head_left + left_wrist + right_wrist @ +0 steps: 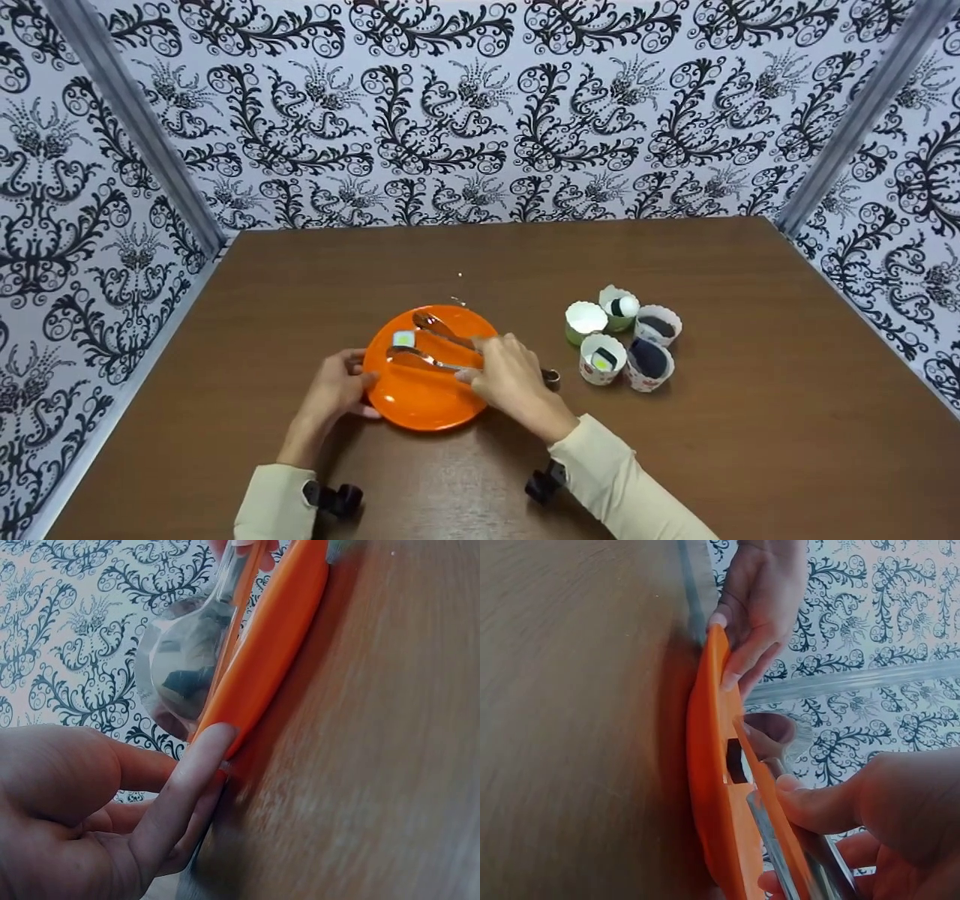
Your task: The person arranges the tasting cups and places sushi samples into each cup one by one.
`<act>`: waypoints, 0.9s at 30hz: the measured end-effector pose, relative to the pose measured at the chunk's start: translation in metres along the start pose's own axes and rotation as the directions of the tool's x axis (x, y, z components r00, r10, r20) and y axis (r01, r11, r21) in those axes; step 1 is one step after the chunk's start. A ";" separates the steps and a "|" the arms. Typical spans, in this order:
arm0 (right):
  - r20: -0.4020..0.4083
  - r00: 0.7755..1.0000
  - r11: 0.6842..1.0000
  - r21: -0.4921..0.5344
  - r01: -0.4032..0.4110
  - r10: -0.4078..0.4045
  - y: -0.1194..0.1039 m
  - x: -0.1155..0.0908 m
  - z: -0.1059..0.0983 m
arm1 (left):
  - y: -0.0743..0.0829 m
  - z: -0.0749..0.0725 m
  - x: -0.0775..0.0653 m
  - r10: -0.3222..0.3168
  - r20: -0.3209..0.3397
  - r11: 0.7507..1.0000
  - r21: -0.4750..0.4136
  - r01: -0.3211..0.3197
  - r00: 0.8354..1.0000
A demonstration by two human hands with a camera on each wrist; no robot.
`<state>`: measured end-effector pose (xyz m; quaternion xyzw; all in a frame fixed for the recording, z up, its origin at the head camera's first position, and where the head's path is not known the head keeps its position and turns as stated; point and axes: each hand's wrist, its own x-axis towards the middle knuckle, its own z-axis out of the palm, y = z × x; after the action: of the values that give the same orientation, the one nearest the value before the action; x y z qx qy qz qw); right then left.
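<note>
An orange plate [427, 409] is near the middle of the wooden table. My left hand [337, 386] pinches its left rim between thumb and fingers, which also shows in the left wrist view. In my right hand [510, 375] is a pair of metal tongs [431, 361], gripped by the arms over the plate's right side. Their rounded heads are spread apart, and a small sushi roll piece [403, 340], white with a yellow-green centre, sits on the plate close to the nearer head. The right wrist view shows the piece's dark side [737, 760] on the plate.
Right of the plate stand several paper cups: a green one [585, 330], a patterned one with a sushi piece [598, 375], and others holding dark or black-and-white pieces [649, 358]. Small white crumbs [459, 301] lie behind the plate. Patterned walls enclose the table's back and sides.
</note>
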<state>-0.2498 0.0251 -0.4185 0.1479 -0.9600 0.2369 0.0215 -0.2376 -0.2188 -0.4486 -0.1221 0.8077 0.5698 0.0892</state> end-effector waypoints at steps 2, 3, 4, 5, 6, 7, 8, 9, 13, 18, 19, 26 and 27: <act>-0.008 1.000 1.000 -0.002 0.003 -0.003 0.000 0.000 0.002 | 0.001 0.000 0.000 0.002 0.003 1.000 -0.004 -0.002 1.000; -0.012 1.000 1.000 -0.004 0.005 -0.005 0.000 0.000 0.003 | 0.001 0.000 0.000 0.002 0.004 1.000 -0.005 -0.002 1.000; -0.016 1.000 1.000 -0.007 0.008 -0.008 0.000 0.000 0.003 | 0.001 0.000 -0.001 0.001 0.003 1.000 -0.005 -0.001 1.000; -0.020 1.000 1.000 -0.007 0.012 -0.012 0.000 0.000 0.004 | 0.001 0.000 -0.001 0.000 0.001 1.000 -0.007 0.000 1.000; -0.023 1.000 1.000 -0.006 0.016 -0.017 0.000 0.000 0.005 | 0.001 0.000 -0.001 -0.002 -0.001 1.000 -0.010 0.001 1.000; -0.026 0.999 1.000 -0.002 0.018 -0.018 0.000 -0.001 0.006 | 0.000 0.000 -0.001 -0.002 -0.003 1.000 -0.011 0.002 1.000; -0.029 0.999 1.000 0.001 0.021 -0.021 0.000 -0.001 0.006 | 0.000 0.000 -0.001 -0.004 -0.005 1.000 -0.012 0.004 1.000; -0.035 0.999 1.000 0.003 0.024 -0.024 0.000 0.000 0.007 | 0.000 0.000 -0.001 -0.005 -0.005 1.000 -0.011 0.005 1.000; -0.066 0.997 0.999 0.007 0.038 -0.037 -0.003 -0.001 0.009 | 0.000 0.001 0.000 0.000 -0.006 1.000 -0.012 -0.001 1.000; -0.099 0.994 0.999 -0.013 0.048 -0.049 -0.006 -0.003 0.011 | 0.000 0.001 -0.001 0.012 -0.007 1.000 -0.015 -0.012 1.000; -0.105 0.993 0.999 -0.019 0.050 -0.052 -0.006 -0.003 0.012 | 0.000 0.001 -0.001 0.012 -0.007 1.000 -0.013 -0.012 1.000; -0.120 0.990 0.996 -0.053 0.066 -0.072 -0.006 -0.004 0.016 | 0.000 0.001 -0.001 0.002 -0.015 1.000 0.013 -0.002 1.000; -0.120 0.990 0.996 -0.054 0.065 -0.071 -0.006 -0.004 0.017 | 0.000 0.000 -0.001 0.001 -0.015 1.000 0.016 -0.001 1.000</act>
<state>-0.2440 0.0129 -0.4309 0.1651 -0.9569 0.2206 0.0919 -0.2365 -0.2184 -0.4488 -0.1252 0.8131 0.5623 0.0836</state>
